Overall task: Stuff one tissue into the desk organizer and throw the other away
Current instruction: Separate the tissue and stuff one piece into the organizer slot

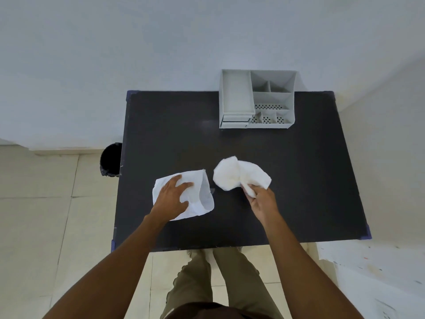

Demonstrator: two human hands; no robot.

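Observation:
Two white tissues lie on the black table point(287, 180). The left tissue point(200, 194) is spread flat, and my left hand point(172, 196) rests on it with fingers spread, pressing it down. The right tissue point(236, 173) is bunched and partly lifted; my right hand point(259, 199) pinches its near corner. The grey desk organizer point(257, 100) stands at the table's far edge, right of centre, with a tray section, small drawers and several open compartments, all of them bare.
A black waste bin point(111, 160) stands on the tiled floor beside the table's left edge. A white wall runs behind the table. My legs show below the near edge. Paper sheets point(379, 284) lie on the floor at the right.

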